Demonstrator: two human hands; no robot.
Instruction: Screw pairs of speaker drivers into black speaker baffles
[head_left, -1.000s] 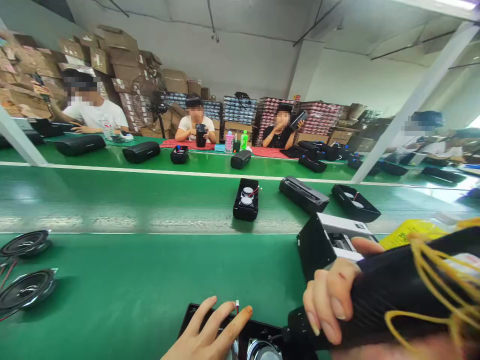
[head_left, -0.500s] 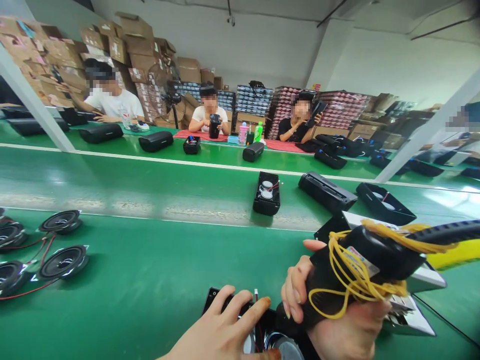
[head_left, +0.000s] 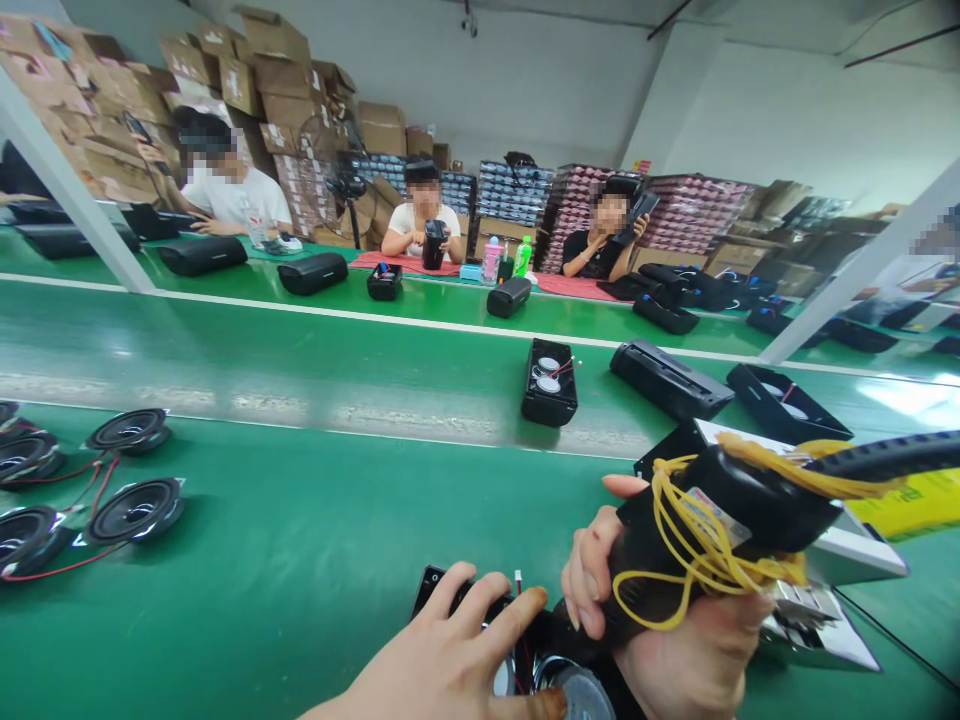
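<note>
My right hand [head_left: 686, 640] is wrapped round a black electric screwdriver [head_left: 637, 560] with yellow cord or bands wound about its upper body. The screwdriver points down and left into an open black speaker housing [head_left: 427, 590] at the bottom edge. My left hand [head_left: 457, 640] lies across that housing, fingers over its far side and thumb by a round silver-grey speaker back [head_left: 581, 690]. A red wire with a small white plug [head_left: 517, 577] stands up between my hands. The screwdriver's tip and much of the housing are hidden.
Several loose round speakers [head_left: 135, 510] with red wires lie left. Ahead are an open housing with two speakers [head_left: 550, 405], a closed black housing [head_left: 667, 380] and another open one [head_left: 787, 400]. A white metal box [head_left: 847, 560] stands right. Co-workers sit across the green bench.
The view has shifted slightly, and the housings ahead appear a little further right. Both hands keep nearly the same hold on the screwdriver and the housing.
</note>
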